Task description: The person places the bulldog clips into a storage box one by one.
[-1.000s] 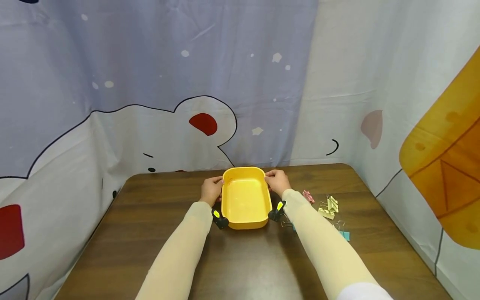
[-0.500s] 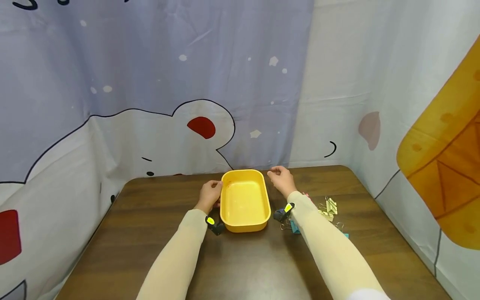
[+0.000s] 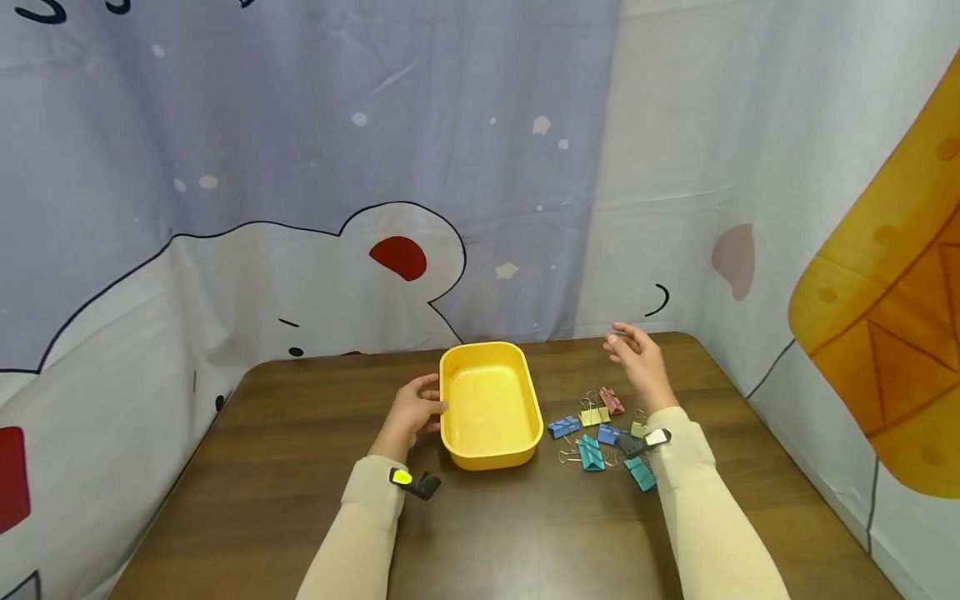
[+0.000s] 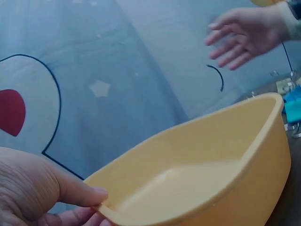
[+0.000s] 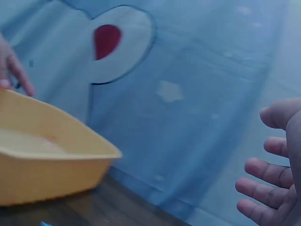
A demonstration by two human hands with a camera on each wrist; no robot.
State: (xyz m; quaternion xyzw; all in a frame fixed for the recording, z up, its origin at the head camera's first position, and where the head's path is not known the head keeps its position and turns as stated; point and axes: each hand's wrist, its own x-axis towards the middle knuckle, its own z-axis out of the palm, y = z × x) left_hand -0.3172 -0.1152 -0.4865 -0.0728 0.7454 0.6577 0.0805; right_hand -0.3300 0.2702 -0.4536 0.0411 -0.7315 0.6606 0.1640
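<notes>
A yellow rectangular tub (image 3: 491, 458) sits on the wooden table in front of me. At its left side is my left hand (image 3: 411, 412), thumb on the rim and fingers against the outer wall; the left wrist view shows this thumb (image 4: 84, 193) pinching the rim at a corner. My right hand (image 3: 641, 362) hovers away to the right, holding nothing, its fingers (image 5: 265, 188) loosely spread. Below it, several binder clips lie in a group: a red one (image 3: 611, 401), a yellow one (image 3: 595, 417), a blue one (image 3: 564, 427) and a teal one (image 3: 591, 454).
The brown wooden table (image 3: 300, 500) extends around the tub, its far edge close to a printed curtain (image 3: 525, 208). Another teal clip (image 3: 641, 473) lies near my right wrist strap (image 3: 645, 442).
My right hand has let go of the tub's right rim and moved right, uncovering the binder clips. My left hand has stayed at the left rim, shifting slightly toward me.
</notes>
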